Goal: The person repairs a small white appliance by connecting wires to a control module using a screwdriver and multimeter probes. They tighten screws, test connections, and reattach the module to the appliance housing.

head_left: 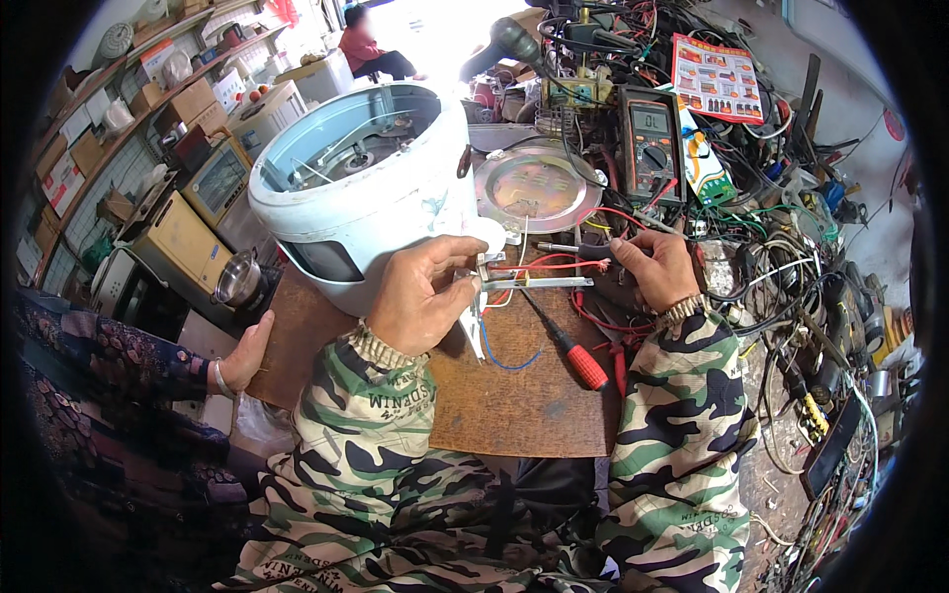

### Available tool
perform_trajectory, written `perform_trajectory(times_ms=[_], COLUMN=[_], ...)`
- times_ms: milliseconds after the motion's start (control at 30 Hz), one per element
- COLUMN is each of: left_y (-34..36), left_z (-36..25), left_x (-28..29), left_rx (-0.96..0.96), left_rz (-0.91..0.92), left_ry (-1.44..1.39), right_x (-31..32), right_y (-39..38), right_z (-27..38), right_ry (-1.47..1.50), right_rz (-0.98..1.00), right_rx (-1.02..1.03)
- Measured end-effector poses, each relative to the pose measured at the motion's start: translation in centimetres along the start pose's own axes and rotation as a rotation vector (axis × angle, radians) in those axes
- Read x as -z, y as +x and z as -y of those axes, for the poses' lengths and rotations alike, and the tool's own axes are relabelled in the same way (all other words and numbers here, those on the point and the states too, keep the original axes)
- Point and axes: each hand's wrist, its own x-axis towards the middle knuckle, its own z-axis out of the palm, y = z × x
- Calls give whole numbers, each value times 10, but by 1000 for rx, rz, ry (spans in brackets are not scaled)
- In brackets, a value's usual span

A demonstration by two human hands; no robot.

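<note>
My left hand (415, 296) is closed round a small white fitting with a narrow pale metal strip (554, 283), beside the white-and-blue rounded appliance housing (346, 217). Red, white and blue wires (509, 361) run from the held part. My right hand (660, 272) grips a dark slim probe-like tool (593, 252), its metal tip pointing left, just above the strip; whether the tip touches anything I cannot tell. A red-handled screwdriver (583, 364) lies on the wooden bench (514, 415) below my hands, with red-handled pliers partly hidden by my right sleeve.
A multimeter (647, 148) with leads and a round metal plate (524, 178) sit at the back. Tangled cables and tools (811, 385) crowd the right. Another person's hand (242, 361) rests at the bench's left edge. A seated person (371, 44) is farther off. Shelves and old appliances line the left wall.
</note>
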Motion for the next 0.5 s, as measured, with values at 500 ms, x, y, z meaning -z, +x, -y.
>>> perform_trajectory(times_ms=[500], left_y=[-6], left_z=[-6], left_x=[13], left_rx=[-103], left_rz=[41], left_ry=[-290], right_x=[-12], right_y=[-32], right_z=[48], right_ry=[219], right_rz=[-151], right_rx=[461])
